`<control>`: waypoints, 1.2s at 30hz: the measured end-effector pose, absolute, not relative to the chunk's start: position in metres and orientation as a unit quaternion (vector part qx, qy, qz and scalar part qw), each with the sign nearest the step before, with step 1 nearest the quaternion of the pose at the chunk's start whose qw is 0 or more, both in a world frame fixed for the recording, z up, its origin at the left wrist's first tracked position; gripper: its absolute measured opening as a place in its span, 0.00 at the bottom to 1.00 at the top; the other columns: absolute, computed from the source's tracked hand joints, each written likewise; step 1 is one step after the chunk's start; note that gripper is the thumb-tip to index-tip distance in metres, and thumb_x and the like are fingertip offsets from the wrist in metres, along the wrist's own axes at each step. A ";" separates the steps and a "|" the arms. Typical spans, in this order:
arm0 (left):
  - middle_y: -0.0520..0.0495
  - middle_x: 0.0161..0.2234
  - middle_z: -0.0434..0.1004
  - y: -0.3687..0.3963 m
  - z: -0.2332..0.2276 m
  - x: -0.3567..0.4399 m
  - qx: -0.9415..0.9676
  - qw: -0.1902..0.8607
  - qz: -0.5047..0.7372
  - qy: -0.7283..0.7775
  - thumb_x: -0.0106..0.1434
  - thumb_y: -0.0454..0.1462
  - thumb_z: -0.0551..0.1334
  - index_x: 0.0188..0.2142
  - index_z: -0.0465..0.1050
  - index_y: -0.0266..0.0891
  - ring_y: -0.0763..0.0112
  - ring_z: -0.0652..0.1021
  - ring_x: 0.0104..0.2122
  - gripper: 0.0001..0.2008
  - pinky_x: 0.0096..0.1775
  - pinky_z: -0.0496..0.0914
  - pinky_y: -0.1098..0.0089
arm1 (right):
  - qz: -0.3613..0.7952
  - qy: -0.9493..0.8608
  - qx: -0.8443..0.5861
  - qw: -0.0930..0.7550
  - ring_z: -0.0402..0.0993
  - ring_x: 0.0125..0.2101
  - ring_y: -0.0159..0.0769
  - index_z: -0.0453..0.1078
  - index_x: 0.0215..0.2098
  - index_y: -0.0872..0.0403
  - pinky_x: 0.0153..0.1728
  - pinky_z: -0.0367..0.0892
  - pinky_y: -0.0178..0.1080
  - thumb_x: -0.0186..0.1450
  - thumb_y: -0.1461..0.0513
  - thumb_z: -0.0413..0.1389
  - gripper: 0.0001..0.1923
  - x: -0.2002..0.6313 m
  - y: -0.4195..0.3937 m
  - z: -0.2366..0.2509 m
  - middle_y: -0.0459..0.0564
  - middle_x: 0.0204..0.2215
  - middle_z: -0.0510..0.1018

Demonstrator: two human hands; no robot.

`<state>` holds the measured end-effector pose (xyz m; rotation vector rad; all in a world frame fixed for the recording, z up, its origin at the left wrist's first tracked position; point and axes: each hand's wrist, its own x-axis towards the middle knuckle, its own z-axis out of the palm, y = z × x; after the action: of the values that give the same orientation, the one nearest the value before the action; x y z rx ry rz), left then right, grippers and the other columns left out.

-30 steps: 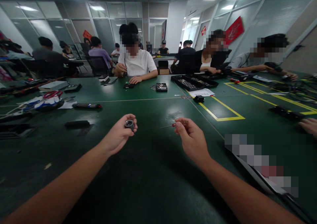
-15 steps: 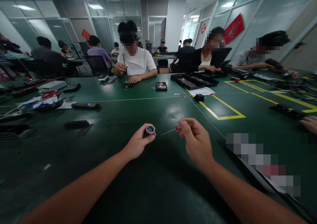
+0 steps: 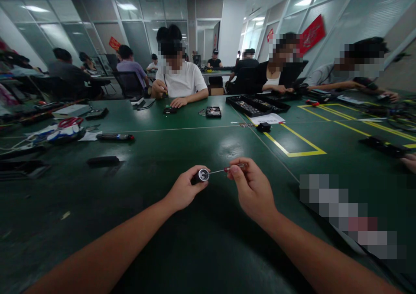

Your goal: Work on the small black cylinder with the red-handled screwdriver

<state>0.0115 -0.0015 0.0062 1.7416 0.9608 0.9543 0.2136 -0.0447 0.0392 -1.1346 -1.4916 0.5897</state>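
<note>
Green mat table [image 3: 182, 250] fills the view; both bare forearms come in from 6 o'clock. Left hand [image 3: 183, 190] pinches a small round metal part [image 3: 202, 175] between thumb and fingertips, open end turned toward 3 o'clock. Right hand [image 3: 251, 187] is closed on a thin precision screwdriver [image 3: 227, 169], red collar showing at the fingertips, shaft running toward 9 o'clock. Tip sits at or just inside the mouth of the round part; too small to tell whether it is seated on a screw. Both things are held in the air just above the table, dead centre, hands near each other but not touching.

Progress, as a judgement: tool and part are picked up and lined up, so the pick-up and alignment look done. No loose screw or removed piece shows by the hands, so the actual turning or prying looks barely started, most of the work left.

Around: black flat piece [image 3: 103, 160] at 10 o'clock, dark pen-like tool [image 3: 115, 136] beyond it, red-handled scissors [image 3: 69, 122] on a clutter pile further out at 10. Yellow tape outline [image 3: 300, 148] at 2 o'clock, black parts tray [image 3: 256, 105] at 1. Person in a white shirt [image 3: 182, 83] seated across at 12, others at 1 to 2. Another person's hand [image 3: 410, 161] at the 3 o'clock edge.
</note>
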 end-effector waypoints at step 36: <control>0.47 0.47 0.78 -0.002 0.005 0.015 0.720 0.361 0.399 0.438 0.62 0.30 0.65 0.49 0.75 0.39 0.64 0.77 0.48 0.15 0.55 0.69 0.61 | 0.203 -0.666 -0.500 0.515 0.77 0.29 0.37 0.72 0.48 0.51 0.27 0.65 0.37 0.72 0.56 0.52 0.12 0.213 -0.053 0.044 0.49 0.34 0.82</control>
<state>0.0151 -0.0019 0.0045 1.8537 1.1289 1.0289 0.2128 -0.0530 0.0439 -1.2007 -1.6012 0.4875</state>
